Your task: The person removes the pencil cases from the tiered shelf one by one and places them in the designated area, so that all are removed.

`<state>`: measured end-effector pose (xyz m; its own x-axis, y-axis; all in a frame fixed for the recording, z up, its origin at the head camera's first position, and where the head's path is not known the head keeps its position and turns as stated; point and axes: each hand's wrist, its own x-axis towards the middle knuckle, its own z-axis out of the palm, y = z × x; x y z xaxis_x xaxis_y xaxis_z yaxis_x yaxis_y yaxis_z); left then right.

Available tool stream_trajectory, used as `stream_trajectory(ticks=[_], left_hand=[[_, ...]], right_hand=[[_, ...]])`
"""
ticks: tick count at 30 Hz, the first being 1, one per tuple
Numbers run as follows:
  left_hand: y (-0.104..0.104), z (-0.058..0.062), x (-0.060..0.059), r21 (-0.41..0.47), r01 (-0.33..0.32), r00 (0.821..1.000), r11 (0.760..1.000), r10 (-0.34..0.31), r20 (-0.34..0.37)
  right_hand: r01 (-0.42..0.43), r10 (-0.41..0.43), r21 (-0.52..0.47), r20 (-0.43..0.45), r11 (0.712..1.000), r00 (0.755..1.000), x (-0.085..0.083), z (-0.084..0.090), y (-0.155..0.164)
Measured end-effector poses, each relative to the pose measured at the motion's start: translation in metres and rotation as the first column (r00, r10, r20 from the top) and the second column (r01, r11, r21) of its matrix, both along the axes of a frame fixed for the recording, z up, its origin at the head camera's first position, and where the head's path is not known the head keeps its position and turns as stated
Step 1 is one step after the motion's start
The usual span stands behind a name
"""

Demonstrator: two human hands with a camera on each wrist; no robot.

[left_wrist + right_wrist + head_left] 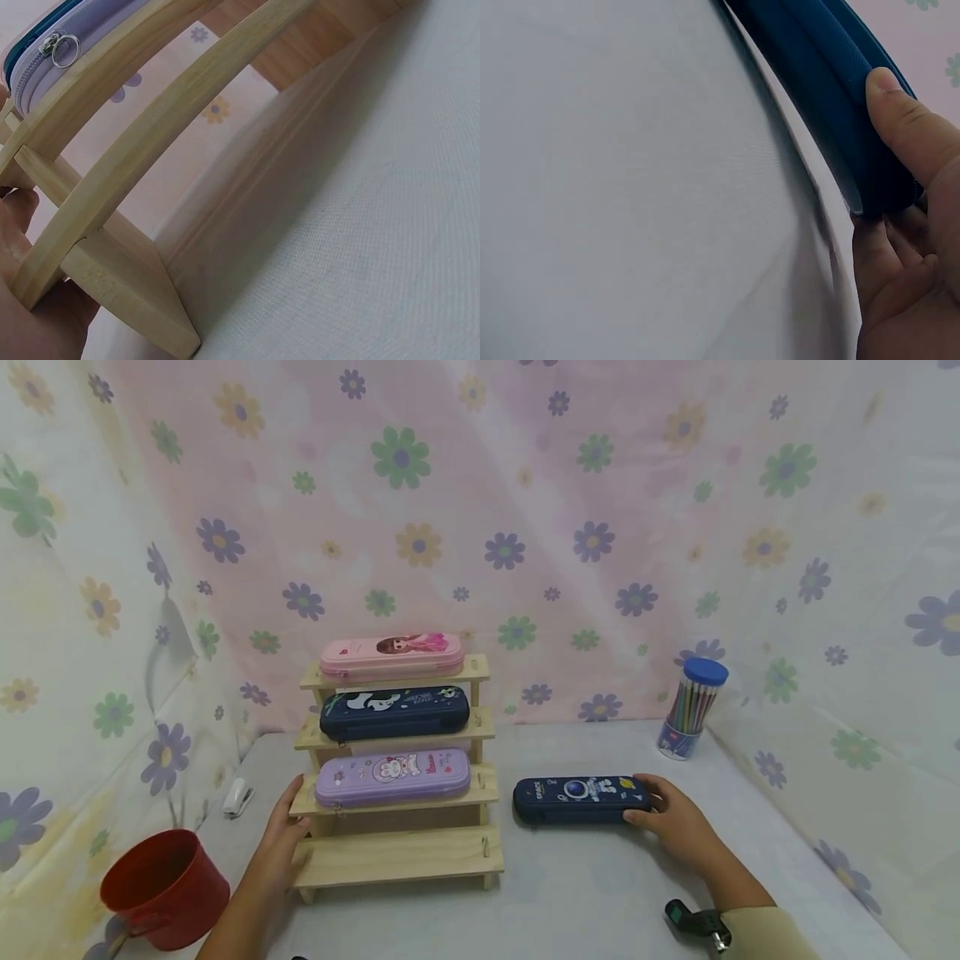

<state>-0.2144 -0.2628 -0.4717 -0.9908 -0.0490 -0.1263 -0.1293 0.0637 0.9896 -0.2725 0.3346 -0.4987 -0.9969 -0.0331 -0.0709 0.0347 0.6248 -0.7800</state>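
Right now the right hand grips the right end of the dark blue pencil case, which lies flat on the grey table just right of the wooden stepped rack; the right wrist view shows the thumb pressed on the case's top edge and the fingers curled under its end, so it is pinched across its thickness. Left hand rests against the rack's left side post, fingers fairly straight, touching the wood at the level of the lilac case; the left wrist view shows only palm against the frame, nothing curled round it. Rack also holds a navy case and a pink case on the upper steps; the lowest step is bare. Judging by look, the blue case is a moulded hard-shell type: light, stiff, won't sag when lifted by one end, though what is inside cannot be seen, so weight may shift. Surface looks smooth with a slightly textured zip band, so mild slip risk; an end pinch works but gripping across the width nearer the middle would be steadier. Not fragile. Rack looks light and could slide, hence a bracing hand makes sense. Off to the sides: red bucket, white stapler, tube of coloured pencils.
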Motion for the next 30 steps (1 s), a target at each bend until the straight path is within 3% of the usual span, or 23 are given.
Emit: stream_trajectory(ticks=[6, 16, 30], left_hand=[[-0.001, -0.004, 0.003, -0.027, 0.002, 0.999, 1.0, -0.003, -0.033], [0.0, -0.002, -0.002, -0.025, 0.01, 0.999, 1.0, -0.011, -0.043], [0.0, -0.002, -0.002, -0.017, 0.017, 0.998, 1.0, -0.018, -0.061]], right_hand=[[0.001, 0.0, -0.016, 0.038, 1.0, 0.999, -0.016, -0.007, -0.002], [0.019, -0.017, -0.036, 0.046, 0.999, 0.999, -0.047, -0.005, -0.007], [0.068, -0.065, -0.031, 0.094, 0.997, 0.993, -0.066, -0.003, -0.004]])
